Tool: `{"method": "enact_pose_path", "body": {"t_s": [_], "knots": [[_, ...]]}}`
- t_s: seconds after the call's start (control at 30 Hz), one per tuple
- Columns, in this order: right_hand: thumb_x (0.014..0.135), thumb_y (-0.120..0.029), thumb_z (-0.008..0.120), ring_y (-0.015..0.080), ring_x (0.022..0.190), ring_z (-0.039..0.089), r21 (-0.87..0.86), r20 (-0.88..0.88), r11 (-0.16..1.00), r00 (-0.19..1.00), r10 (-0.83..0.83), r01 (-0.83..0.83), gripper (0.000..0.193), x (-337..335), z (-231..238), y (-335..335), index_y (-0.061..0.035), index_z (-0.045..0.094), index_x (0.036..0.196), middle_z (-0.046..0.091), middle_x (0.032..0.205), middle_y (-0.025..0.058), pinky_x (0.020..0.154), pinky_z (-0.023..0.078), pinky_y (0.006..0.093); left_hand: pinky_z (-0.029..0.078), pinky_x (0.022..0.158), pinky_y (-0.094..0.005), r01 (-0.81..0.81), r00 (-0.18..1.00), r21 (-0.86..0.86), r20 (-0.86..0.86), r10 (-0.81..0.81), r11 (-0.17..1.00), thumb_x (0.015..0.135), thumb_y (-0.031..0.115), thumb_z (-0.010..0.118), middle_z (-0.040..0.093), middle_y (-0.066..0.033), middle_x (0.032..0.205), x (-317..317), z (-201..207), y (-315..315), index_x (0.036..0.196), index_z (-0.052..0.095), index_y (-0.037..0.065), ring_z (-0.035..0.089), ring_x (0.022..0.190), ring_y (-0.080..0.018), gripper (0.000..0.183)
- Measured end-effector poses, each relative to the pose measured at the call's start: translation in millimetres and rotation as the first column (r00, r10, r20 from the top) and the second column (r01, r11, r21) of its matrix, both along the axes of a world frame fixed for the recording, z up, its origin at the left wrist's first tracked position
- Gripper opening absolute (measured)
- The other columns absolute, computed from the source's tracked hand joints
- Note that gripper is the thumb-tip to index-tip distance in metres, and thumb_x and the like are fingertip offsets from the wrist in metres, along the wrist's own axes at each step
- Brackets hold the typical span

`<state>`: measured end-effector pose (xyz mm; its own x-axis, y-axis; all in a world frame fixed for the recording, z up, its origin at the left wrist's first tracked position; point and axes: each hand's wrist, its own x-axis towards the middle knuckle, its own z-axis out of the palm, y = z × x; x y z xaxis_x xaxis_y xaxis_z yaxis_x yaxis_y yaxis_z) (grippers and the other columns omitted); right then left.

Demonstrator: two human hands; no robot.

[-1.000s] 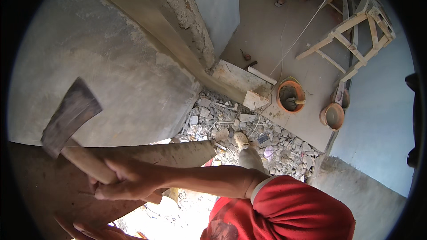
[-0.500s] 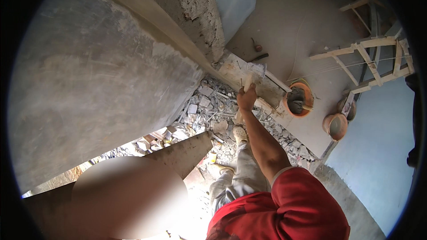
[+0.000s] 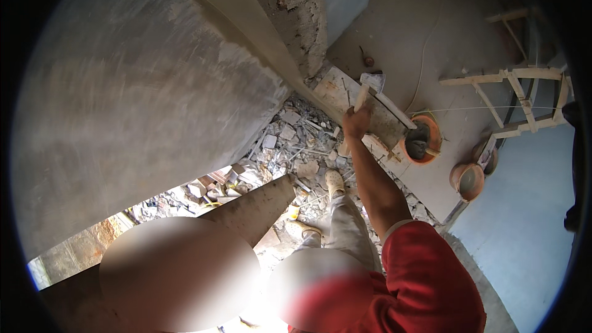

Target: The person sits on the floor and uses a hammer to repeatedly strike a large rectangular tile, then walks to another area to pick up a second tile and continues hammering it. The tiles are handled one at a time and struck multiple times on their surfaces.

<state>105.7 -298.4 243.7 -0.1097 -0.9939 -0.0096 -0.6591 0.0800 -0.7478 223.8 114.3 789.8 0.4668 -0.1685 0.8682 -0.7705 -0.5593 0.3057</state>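
Observation:
My right hand (image 3: 357, 123) reaches forward on a straight arm, its fingers wrapped round a pale wooden strip (image 3: 362, 96). The strip's upper end juts out above the fist; a lower part shows below it. Just beyond lies a mortar-stained board (image 3: 336, 87) with a thin nail-like rod near it. A whitish flat piece (image 3: 372, 81) sits at the board's far end, too unclear to name. To the right of the hand stands an orange bucket (image 3: 436, 129) with grey mortar (image 3: 417, 143) inside. My left hand does not show.
Broken rubble (image 3: 296, 148) covers the ground round my feet. A smooth grey plastered wall (image 3: 142, 86) rises on the left. Two more buckets, one in front (image 3: 467, 182), stand by the pale blue wall (image 3: 518, 191). A wooden frame (image 3: 475, 79) is at the right.
The view has shifted a little, so most things sit farther right. My right hand has moved slightly forward with the wooden strip still in it.

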Motion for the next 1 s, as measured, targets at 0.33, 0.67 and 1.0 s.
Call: {"method": "enact_pose_path", "body": {"t_s": [0.33, 0.67, 1.0], "knots": [[0.089, -0.019, 0.068, 0.0399, 0.080, 0.068, 0.283, 0.395, 0.765, 0.797, 0.456, -0.578, 0.027, -62.9, 56.7, 195.1, 0.0012, 0.057, 0.102, 0.068, 0.087, 0.0225, 0.069, 0.052, 0.0452, 0.050, 0.106, -0.0401, -0.341, 0.934, -0.109, 0.070, 0.349, 0.934, 0.097, 0.009, 0.056, 0.052, -0.0168, 0.141, 8.4, -1.8, 60.1, 0.139, 0.051, -0.002, 0.055, 0.124, -0.0264, 0.043], [0.091, -0.025, 0.069, 0.0276, 0.067, 0.065, 0.250, 0.586, 0.433, 0.492, 0.644, -0.866, 0.035, -64.2, 135.7, 320.6, -0.0009, 0.051, 0.109, 0.063, 0.078, 0.0139, 0.056, 0.051, 0.0365, 0.059, 0.089, -0.0388, -0.241, 0.971, -0.239, -0.056, 0.234, 0.941, 0.102, 0.028, 0.055, 0.054, -0.0226, 0.133, 0.4, -58.3, 201.0, 0.150, 0.019, 0.012, 0.061, 0.110, -0.0264, 0.062], [0.098, -0.021, 0.059, 0.0085, 0.046, 0.049, 0.305, 0.877, 0.088, 0.315, 0.364, -0.948, 0.030, -20.0, 223.7, 442.6, -0.0038, 0.044, 0.117, 0.052, 0.073, 0.0023, 0.040, 0.044, 0.0265, 0.048, 0.095, -0.0330, -0.159, 0.751, -0.605, -0.587, -0.302, 0.780, 0.096, 0.017, 0.068, 0.064, -0.0120, 0.122, 44.3, -149.1, 266.8, 0.131, 0.052, -0.002, 0.060, 0.109, -0.0162, 0.043]]}}
